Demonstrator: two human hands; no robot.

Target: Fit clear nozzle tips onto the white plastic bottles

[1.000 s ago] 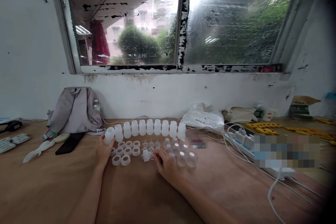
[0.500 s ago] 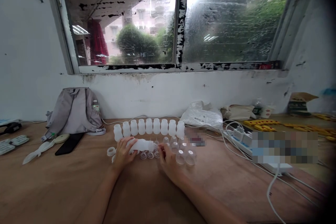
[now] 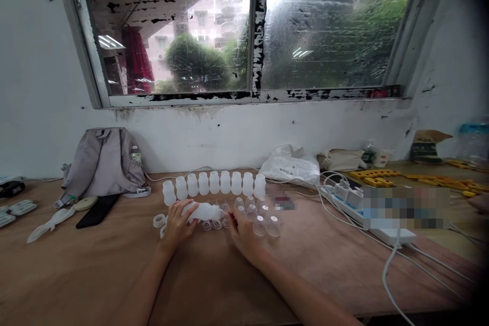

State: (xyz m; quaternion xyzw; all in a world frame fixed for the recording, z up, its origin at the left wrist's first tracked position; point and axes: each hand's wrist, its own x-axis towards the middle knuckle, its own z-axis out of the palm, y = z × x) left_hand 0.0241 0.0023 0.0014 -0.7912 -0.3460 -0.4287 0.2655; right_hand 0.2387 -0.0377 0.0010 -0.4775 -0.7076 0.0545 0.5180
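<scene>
My left hand is wrapped round a translucent white baby bottle lying on its side, its mouth towards the right. At that mouth, the fingers of my right hand are pinched on a small clear part that looks like a teat; the fingers partly hide it. Several clear teats sit on the table just below the bottle. Clear dome caps stand in a group to the right of my right hand. Left of my left hand lie white rings.
A row of white bottle bodies stands behind my hands. Farther back are a grey backpack and a plastic bag. A power strip with cables lies right; a black phone-like slab lies left.
The view has shifted slightly, so everything sits a little farther left. My right fingers remain at the bottle's mouth, and my left hand still holds the bottle.
</scene>
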